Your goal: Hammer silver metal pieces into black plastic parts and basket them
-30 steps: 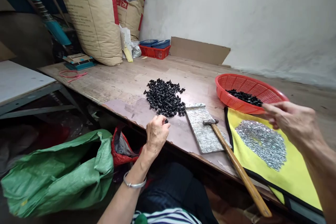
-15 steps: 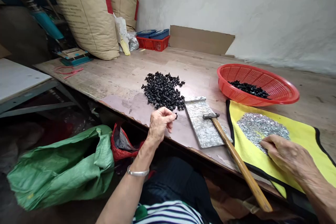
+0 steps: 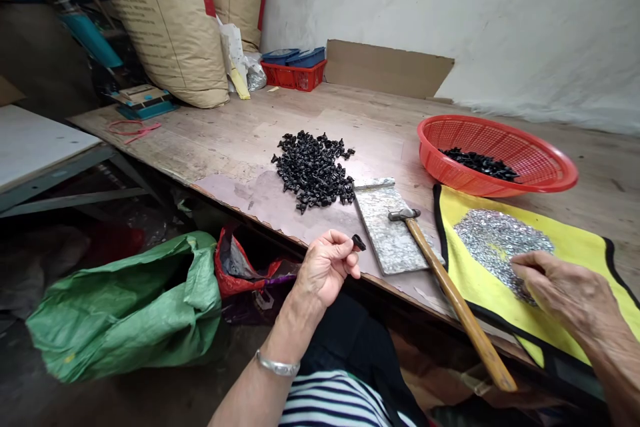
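My left hand (image 3: 327, 265) is closed in a pinch on one small black plastic piece (image 3: 359, 243), held just off the near edge of the wooden table (image 3: 215, 140). A heap of the same black pieces (image 3: 313, 170) lies on the table beyond it. My right hand (image 3: 567, 290) rests fingers-down on a pile of small silver metal bits (image 3: 495, 240) spread on a yellow cloth (image 3: 565, 260); its fingertips are pinched into the pile. Between my hands lie a grey stone slab (image 3: 387, 230) and a wooden-handled hammer (image 3: 453, 300).
A red mesh basket (image 3: 500, 153) with black pieces stands at the right rear. Large paper sacks (image 3: 165, 20), a small red crate (image 3: 294, 75) and cardboard (image 3: 387, 70) line the back. A green bag (image 3: 125, 307) and a red bag (image 3: 240, 267) sit below the table edge.
My left hand drew back from the black heap toward me with one piece pinched. My right hand came down from the basket onto the silver pile.
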`<state>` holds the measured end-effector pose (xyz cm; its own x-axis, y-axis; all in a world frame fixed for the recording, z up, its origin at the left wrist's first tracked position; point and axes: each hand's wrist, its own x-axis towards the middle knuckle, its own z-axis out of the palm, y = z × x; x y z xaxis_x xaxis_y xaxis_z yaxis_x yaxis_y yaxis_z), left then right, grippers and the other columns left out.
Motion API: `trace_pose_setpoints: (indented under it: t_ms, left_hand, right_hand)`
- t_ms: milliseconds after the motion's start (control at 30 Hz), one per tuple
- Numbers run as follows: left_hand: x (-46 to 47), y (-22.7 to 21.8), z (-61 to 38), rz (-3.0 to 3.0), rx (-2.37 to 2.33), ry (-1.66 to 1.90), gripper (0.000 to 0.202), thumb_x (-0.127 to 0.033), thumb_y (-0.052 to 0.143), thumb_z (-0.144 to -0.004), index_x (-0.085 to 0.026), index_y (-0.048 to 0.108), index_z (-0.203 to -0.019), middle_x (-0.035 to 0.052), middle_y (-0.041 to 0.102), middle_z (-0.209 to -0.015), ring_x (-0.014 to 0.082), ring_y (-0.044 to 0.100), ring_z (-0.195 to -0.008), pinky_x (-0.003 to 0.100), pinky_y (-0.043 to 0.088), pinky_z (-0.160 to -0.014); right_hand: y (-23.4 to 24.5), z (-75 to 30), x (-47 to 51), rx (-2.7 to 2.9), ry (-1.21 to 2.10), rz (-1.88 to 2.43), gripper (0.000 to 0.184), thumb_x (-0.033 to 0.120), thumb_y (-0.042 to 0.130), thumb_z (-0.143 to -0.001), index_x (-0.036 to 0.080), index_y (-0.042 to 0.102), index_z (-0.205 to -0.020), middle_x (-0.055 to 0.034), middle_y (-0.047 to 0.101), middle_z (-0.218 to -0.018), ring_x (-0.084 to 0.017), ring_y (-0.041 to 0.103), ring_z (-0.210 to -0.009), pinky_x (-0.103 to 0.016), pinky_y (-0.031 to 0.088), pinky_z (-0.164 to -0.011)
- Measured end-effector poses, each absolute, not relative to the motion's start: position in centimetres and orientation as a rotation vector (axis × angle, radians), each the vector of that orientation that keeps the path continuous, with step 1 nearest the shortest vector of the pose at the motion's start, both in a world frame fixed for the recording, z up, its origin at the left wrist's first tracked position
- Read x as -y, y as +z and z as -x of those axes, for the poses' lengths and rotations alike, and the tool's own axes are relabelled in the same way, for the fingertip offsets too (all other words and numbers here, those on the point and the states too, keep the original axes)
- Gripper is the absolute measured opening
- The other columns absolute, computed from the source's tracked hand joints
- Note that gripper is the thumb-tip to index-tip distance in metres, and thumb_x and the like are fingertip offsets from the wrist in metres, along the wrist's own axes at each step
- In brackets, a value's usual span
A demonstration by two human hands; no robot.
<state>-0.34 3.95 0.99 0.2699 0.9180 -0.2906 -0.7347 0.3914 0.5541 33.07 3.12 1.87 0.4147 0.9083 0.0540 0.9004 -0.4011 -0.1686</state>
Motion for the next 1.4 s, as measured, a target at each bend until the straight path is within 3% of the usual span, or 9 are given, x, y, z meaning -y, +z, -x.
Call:
trace_pose_setpoints:
  t_ms: [133,300,367,533,767,1267,1400]
  left_hand:
    - [-3.3,1.2,-0.3,-0.328,-0.655,1.145,0.025,-0.014,0.076,-0.057,-0.013,0.053,-0.065,-0.002,0.054,-0.053,0.0076,0.048,-0.041,0.018,0.043,-0.034]
    - [-2.2,2.1,-1.5,-0.336,-0.648,1.145,0.031,-0.013,0.072,-0.062,-0.011,0.061,-0.091,-0.0045,0.05,-0.051,0.0094,0.052,-0.044,0.022,0.05,-0.039]
    - [-1.8,2.3,-1.9,-0.34,-0.659,1.108,0.028,-0.013,0.071,-0.064,-0.009,0.062,-0.09,-0.0024,0.053,-0.051,0.0105,0.055,-0.047,0.025,0.054,-0.044]
    - [-1.0,2.4,-2.1,-0.384,-0.73,1.146,0.025,-0.013,0.073,-0.059,-0.01,0.058,-0.079,0.0001,0.059,-0.054,0.0135,0.059,-0.047,0.031,0.056,-0.048]
    - [-0.9,2.1,-2.2,-0.497,-0.873,1.207,0.022,-0.016,0.073,-0.056,-0.009,0.058,-0.071,-0.0006,0.058,-0.046,0.0146,0.057,-0.038,0.031,0.054,-0.042]
    - [-0.8,1.7,-2.3,-0.614,-0.99,1.204,0.013,-0.017,0.07,-0.056,-0.012,0.061,-0.062,-0.0017,0.057,-0.044,0.0117,0.054,-0.036,0.025,0.051,-0.04]
    - [-0.8,1.7,-2.3,-0.619,-0.971,1.205,0.01,-0.017,0.068,-0.057,-0.012,0.061,-0.063,-0.0023,0.057,-0.043,0.0116,0.053,-0.035,0.024,0.05,-0.039]
  right_hand:
    - [4.1,-29.7,-1.4,1.389,0.082,2.363,0.014,0.033,0.051,-0.065,0.026,0.062,-0.069,-0.0044,0.064,-0.063,-0.022,0.057,-0.059,-0.036,0.042,-0.063]
    - [5.5,-21.1,2.3,1.193,0.527,1.744,0.022,0.039,0.073,-0.053,0.023,0.071,-0.069,-0.0029,0.068,-0.071,-0.02,0.061,-0.066,-0.032,0.049,-0.067]
    - [4.9,-18.3,2.9,1.182,0.76,1.611,0.019,0.036,0.076,-0.054,0.023,0.07,-0.066,-0.0014,0.067,-0.07,-0.017,0.06,-0.063,-0.028,0.049,-0.061]
    - [2.7,-15.0,1.8,1.008,1.054,1.352,0.013,0.028,0.074,-0.064,0.02,0.068,-0.071,-0.0003,0.065,-0.074,-0.014,0.06,-0.071,-0.024,0.049,-0.064]
    - [2.5,-13.5,0.0,0.944,1.113,1.256,0.011,0.025,0.072,-0.066,0.017,0.067,-0.073,-0.0006,0.063,-0.07,-0.011,0.057,-0.061,-0.023,0.049,-0.056]
    - [2.3,-13.9,-0.6,1.134,1.025,1.357,0.007,0.025,0.073,-0.063,0.019,0.07,-0.067,-0.0012,0.065,-0.073,-0.013,0.058,-0.066,-0.023,0.047,-0.057]
    - [2.4,-14.2,-0.8,1.07,1.137,1.378,0.012,0.025,0.076,-0.059,0.017,0.07,-0.067,-0.0016,0.065,-0.068,-0.013,0.058,-0.062,-0.024,0.047,-0.055]
